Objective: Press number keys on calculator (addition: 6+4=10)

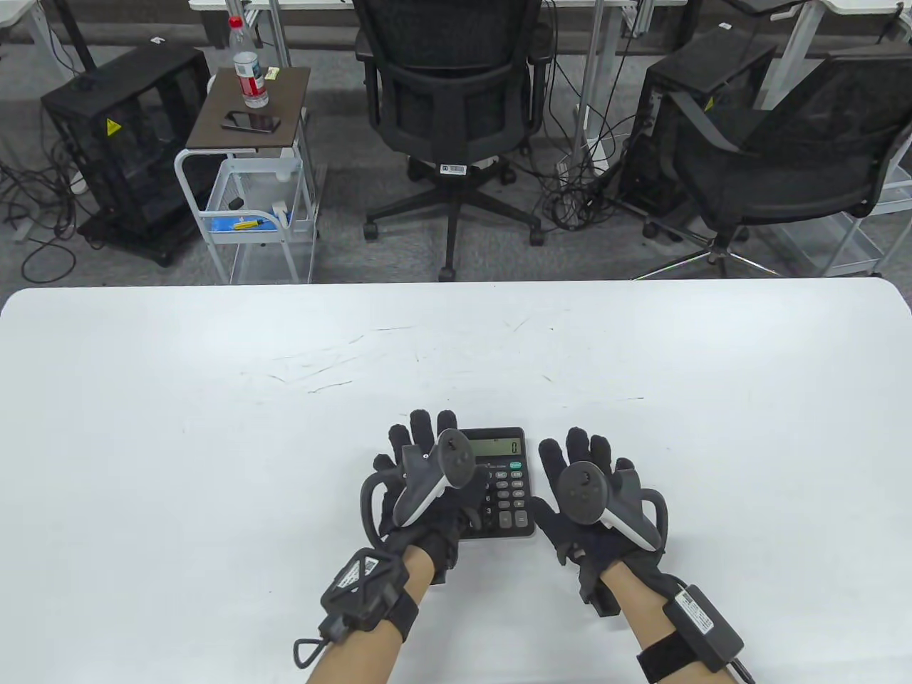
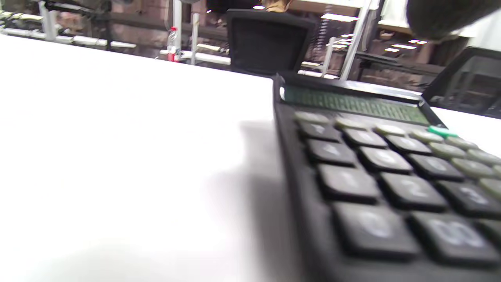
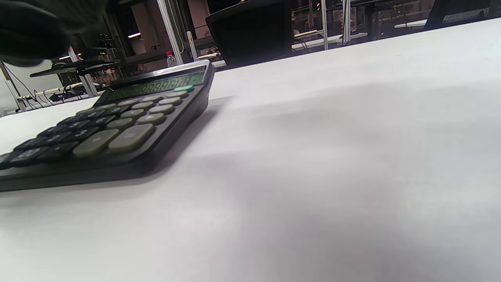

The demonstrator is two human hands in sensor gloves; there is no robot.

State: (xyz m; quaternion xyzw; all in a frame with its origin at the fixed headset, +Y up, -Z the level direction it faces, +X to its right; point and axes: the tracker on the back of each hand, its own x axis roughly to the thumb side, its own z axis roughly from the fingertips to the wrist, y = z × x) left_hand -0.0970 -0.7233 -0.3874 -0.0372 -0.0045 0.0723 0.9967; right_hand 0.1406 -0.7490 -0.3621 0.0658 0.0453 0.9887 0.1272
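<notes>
A black calculator (image 1: 507, 491) lies flat on the white table (image 1: 214, 427) near the front edge, and its display reads 0. My left hand (image 1: 420, 470) hangs over the calculator's left half, fingers spread, and hides the left key columns. My right hand (image 1: 591, 484) lies just right of the calculator with fingers spread, apart from the keys. The left wrist view shows the keypad (image 2: 383, 184) close up with one dark fingertip (image 2: 442, 15) above it. The right wrist view shows the calculator (image 3: 117, 125) from its right side. Neither hand holds anything.
The table's far edge (image 1: 456, 281) runs across the middle of the table view. Beyond it stand two office chairs (image 1: 449, 107), a small cart with a water bottle (image 1: 249, 71) and a black cabinet (image 1: 128, 142).
</notes>
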